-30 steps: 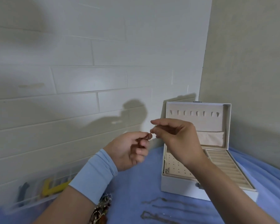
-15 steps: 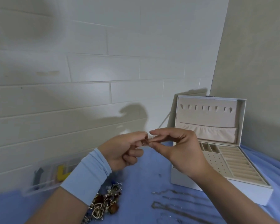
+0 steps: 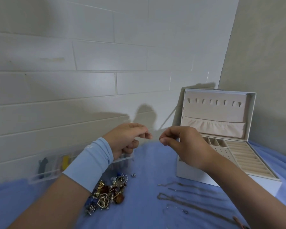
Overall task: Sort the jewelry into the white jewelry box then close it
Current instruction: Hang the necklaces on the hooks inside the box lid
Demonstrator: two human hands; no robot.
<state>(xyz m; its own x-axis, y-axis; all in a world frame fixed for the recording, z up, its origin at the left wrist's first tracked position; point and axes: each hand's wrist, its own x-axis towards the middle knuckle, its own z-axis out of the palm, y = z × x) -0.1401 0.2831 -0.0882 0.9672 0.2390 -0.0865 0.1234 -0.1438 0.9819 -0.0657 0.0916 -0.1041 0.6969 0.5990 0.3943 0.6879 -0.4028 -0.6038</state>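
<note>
Jewelry box (image 3: 216, 113) sits on blue cloth (image 3: 144, 204) by brick wall (image 3: 89, 80).

Box (image 3: 183, 169): smooth matt white outside, soft beige velvety lining (image 3: 213, 111) inside. Tablecloth (image 3: 147, 171) is matt blue fabric, lightly creased. Jewelry pile (image 3: 109, 192) – shiny gold-tone metal, glossy beads, pearls. Chains (image 3: 178, 184) – thin, dull metal. Organizer (image 3: 45, 166): clear plastic. Wristband (image 3: 89, 162): pale-blue stretch knit. Wall (image 3: 106, 55): matt painted brick.
</note>
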